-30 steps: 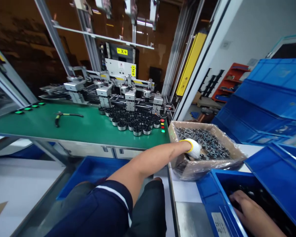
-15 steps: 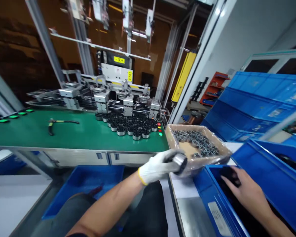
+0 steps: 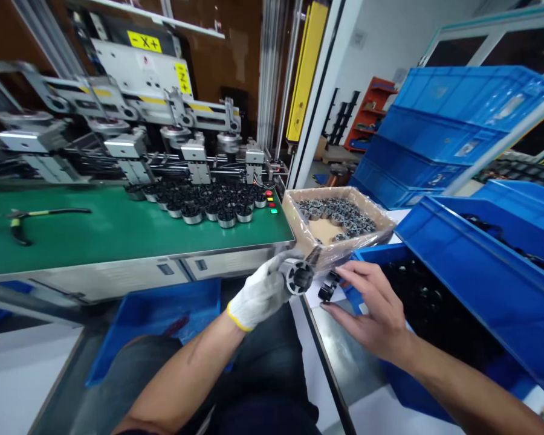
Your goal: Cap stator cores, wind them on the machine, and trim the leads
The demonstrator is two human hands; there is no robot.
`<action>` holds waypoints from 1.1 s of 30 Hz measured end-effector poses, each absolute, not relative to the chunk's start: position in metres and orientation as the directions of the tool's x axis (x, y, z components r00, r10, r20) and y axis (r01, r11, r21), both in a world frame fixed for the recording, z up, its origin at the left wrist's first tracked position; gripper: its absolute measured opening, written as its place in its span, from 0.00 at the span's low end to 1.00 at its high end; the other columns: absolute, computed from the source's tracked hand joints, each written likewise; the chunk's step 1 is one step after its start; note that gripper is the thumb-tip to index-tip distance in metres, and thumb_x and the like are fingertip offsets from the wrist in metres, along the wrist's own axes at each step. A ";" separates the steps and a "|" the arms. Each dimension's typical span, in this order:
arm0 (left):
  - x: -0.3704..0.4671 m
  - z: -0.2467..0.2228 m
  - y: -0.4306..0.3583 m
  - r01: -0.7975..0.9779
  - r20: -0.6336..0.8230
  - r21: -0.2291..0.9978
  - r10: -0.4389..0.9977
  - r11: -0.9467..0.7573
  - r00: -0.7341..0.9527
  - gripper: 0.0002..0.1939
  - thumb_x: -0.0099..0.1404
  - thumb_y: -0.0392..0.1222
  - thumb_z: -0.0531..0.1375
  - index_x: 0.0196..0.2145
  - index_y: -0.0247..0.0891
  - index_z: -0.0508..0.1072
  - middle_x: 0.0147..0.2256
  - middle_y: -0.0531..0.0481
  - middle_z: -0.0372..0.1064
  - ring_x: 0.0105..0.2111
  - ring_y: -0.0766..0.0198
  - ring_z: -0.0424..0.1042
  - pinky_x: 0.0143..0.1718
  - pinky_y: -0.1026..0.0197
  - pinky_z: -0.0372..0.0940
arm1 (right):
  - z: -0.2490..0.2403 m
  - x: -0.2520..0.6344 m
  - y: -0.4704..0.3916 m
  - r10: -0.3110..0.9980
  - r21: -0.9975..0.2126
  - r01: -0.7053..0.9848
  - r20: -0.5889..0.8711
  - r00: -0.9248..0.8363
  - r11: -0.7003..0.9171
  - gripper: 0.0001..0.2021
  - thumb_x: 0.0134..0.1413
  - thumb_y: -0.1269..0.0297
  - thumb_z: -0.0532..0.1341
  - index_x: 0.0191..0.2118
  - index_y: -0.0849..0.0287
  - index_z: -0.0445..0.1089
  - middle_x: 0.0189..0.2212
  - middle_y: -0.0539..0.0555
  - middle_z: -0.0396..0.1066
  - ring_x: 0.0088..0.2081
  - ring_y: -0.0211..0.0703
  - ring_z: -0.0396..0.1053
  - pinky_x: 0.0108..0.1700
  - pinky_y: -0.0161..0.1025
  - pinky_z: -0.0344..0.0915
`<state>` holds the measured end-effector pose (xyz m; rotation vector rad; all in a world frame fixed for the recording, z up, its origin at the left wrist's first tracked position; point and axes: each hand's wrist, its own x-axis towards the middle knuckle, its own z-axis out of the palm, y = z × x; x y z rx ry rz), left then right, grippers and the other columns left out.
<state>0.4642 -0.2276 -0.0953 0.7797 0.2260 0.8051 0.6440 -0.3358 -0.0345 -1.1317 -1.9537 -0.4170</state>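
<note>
My left hand [image 3: 265, 289], in a white glove with a yellow cuff, is closed round a metal stator core [image 3: 295, 278]; its slotted end faces right and shows a black part on it. My bare right hand [image 3: 376, 302] pinches a black plastic part [image 3: 329, 287] between thumb and fingers, a short way right of the core and apart from it. Behind both hands stands a plastic-lined cardboard box [image 3: 299, 232] of similar metal cores [image 3: 353, 211]. Below the right wrist, a blue bin [image 3: 372, 255] holds many dark parts [image 3: 421, 290].
Rows of cores with black tops [image 3: 190, 205] stand on the green bench [image 3: 118, 241] before a clamping machine [image 3: 131, 151]. Cutting pliers [image 3: 49, 212] lie at left. Another blue bin [image 3: 480, 260] leans at right; stacked blue crates [image 3: 457, 115] rise behind. A blue tray [image 3: 154, 302] sits below.
My right hand has come up out of the blue bin with a black part and moved left towards the core. My left hand has turned the core's end into view. The camera has shifted right.
</note>
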 end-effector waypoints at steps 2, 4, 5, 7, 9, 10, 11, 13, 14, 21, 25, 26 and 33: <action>0.466 -0.093 -0.226 -0.563 0.090 0.722 0.752 0.403 0.653 0.34 0.37 0.42 0.80 0.43 0.40 0.76 0.37 0.51 0.76 0.33 0.63 0.73 0.36 0.63 0.68 | -0.036 0.647 -0.335 0.558 -0.105 0.837 0.789 -0.259 0.537 0.27 0.58 0.69 0.69 0.62 0.59 0.65 0.45 0.62 0.71 0.45 0.52 0.74 0.43 0.47 0.77; 0.467 -0.089 -0.225 -0.536 0.057 0.741 0.757 0.405 0.651 0.37 0.33 0.30 0.77 0.44 0.41 0.75 0.37 0.52 0.77 0.34 0.63 0.74 0.38 0.63 0.68 | -0.038 0.648 -0.334 0.552 -0.103 0.839 0.795 -0.254 0.534 0.28 0.59 0.69 0.68 0.63 0.59 0.64 0.45 0.63 0.71 0.45 0.52 0.74 0.43 0.47 0.77; 0.467 -0.087 -0.225 -0.528 0.045 0.745 0.759 0.408 0.649 0.38 0.33 0.28 0.77 0.45 0.42 0.75 0.38 0.52 0.77 0.36 0.62 0.75 0.40 0.62 0.69 | -0.038 0.648 -0.334 0.549 -0.103 0.838 0.797 -0.253 0.536 0.27 0.59 0.69 0.68 0.63 0.60 0.64 0.46 0.63 0.71 0.45 0.52 0.74 0.43 0.47 0.77; 0.468 -0.084 -0.226 -0.528 0.035 0.750 0.774 0.398 0.633 0.38 0.36 0.32 0.78 0.48 0.41 0.75 0.41 0.49 0.77 0.39 0.60 0.75 0.41 0.61 0.69 | -0.040 0.648 -0.334 0.542 -0.101 0.834 0.800 -0.257 0.543 0.27 0.58 0.69 0.69 0.62 0.61 0.65 0.45 0.63 0.72 0.45 0.51 0.74 0.44 0.46 0.77; 0.470 -0.083 -0.229 -0.535 0.037 0.740 0.770 0.407 0.637 0.35 0.42 0.44 0.78 0.50 0.41 0.76 0.42 0.48 0.76 0.38 0.62 0.74 0.40 0.63 0.69 | -0.042 0.648 -0.334 0.545 -0.098 0.833 0.796 -0.263 0.544 0.26 0.58 0.68 0.69 0.61 0.61 0.65 0.45 0.63 0.73 0.46 0.51 0.75 0.44 0.45 0.77; 0.471 -0.084 -0.232 -0.532 0.039 0.733 0.754 0.424 0.655 0.34 0.47 0.51 0.77 0.51 0.43 0.76 0.41 0.48 0.75 0.36 0.63 0.73 0.37 0.63 0.69 | -0.043 0.648 -0.334 0.546 -0.095 0.834 0.795 -0.265 0.543 0.26 0.58 0.68 0.70 0.61 0.60 0.66 0.45 0.63 0.73 0.45 0.51 0.75 0.44 0.45 0.77; 0.472 -0.085 -0.235 -0.521 0.041 0.729 0.732 0.444 0.680 0.33 0.52 0.56 0.74 0.54 0.44 0.76 0.41 0.48 0.75 0.34 0.65 0.72 0.35 0.64 0.69 | -0.044 0.648 -0.334 0.546 -0.093 0.836 0.795 -0.265 0.541 0.26 0.58 0.67 0.70 0.61 0.60 0.66 0.44 0.62 0.73 0.45 0.51 0.75 0.45 0.45 0.77; 0.472 -0.087 -0.241 -0.482 0.041 0.732 0.675 0.481 0.736 0.33 0.57 0.62 0.69 0.57 0.48 0.75 0.43 0.48 0.75 0.31 0.66 0.71 0.30 0.65 0.68 | -0.045 0.648 -0.334 0.539 -0.085 0.837 0.799 -0.267 0.541 0.27 0.58 0.65 0.70 0.61 0.60 0.66 0.44 0.62 0.74 0.45 0.51 0.75 0.45 0.45 0.77; 0.472 -0.087 -0.244 -0.463 0.049 0.741 0.648 0.487 0.760 0.34 0.57 0.63 0.69 0.58 0.49 0.74 0.44 0.48 0.74 0.30 0.67 0.70 0.28 0.66 0.67 | -0.045 0.648 -0.334 0.535 -0.082 0.836 0.801 -0.268 0.542 0.27 0.57 0.64 0.71 0.60 0.61 0.67 0.44 0.63 0.74 0.45 0.51 0.75 0.45 0.45 0.77; 0.464 -0.086 -0.246 -0.319 0.185 0.943 0.655 0.091 0.733 0.43 0.52 0.46 0.76 0.64 0.51 0.67 0.56 0.50 0.72 0.49 0.56 0.72 0.52 0.60 0.68 | -0.043 0.649 -0.335 0.526 -0.063 0.832 0.800 -0.288 0.551 0.23 0.60 0.67 0.68 0.59 0.63 0.68 0.44 0.63 0.74 0.45 0.50 0.76 0.43 0.44 0.77; 0.459 -0.088 -0.246 -0.230 0.234 0.969 0.639 -0.091 0.733 0.41 0.59 0.51 0.71 0.67 0.50 0.62 0.62 0.49 0.67 0.61 0.47 0.65 0.65 0.51 0.58 | -0.042 0.646 -0.336 0.486 -0.027 0.850 0.830 -0.275 0.527 0.21 0.58 0.68 0.68 0.56 0.64 0.69 0.41 0.63 0.75 0.42 0.51 0.76 0.42 0.45 0.78; 0.459 -0.088 -0.247 -0.223 0.244 0.968 0.632 -0.115 0.736 0.41 0.60 0.53 0.70 0.67 0.50 0.62 0.63 0.49 0.67 0.62 0.46 0.64 0.65 0.50 0.57 | -0.042 0.645 -0.336 0.477 -0.019 0.855 0.837 -0.270 0.518 0.20 0.57 0.68 0.69 0.55 0.64 0.70 0.40 0.63 0.75 0.41 0.51 0.77 0.41 0.45 0.78; 0.458 -0.085 -0.247 -0.191 0.247 0.969 0.611 -0.156 0.752 0.44 0.62 0.59 0.67 0.71 0.51 0.56 0.62 0.49 0.66 0.61 0.47 0.65 0.65 0.52 0.57 | -0.045 0.640 -0.337 0.449 -0.008 0.865 0.857 -0.252 0.501 0.16 0.57 0.67 0.70 0.50 0.63 0.71 0.36 0.60 0.76 0.38 0.48 0.76 0.37 0.42 0.77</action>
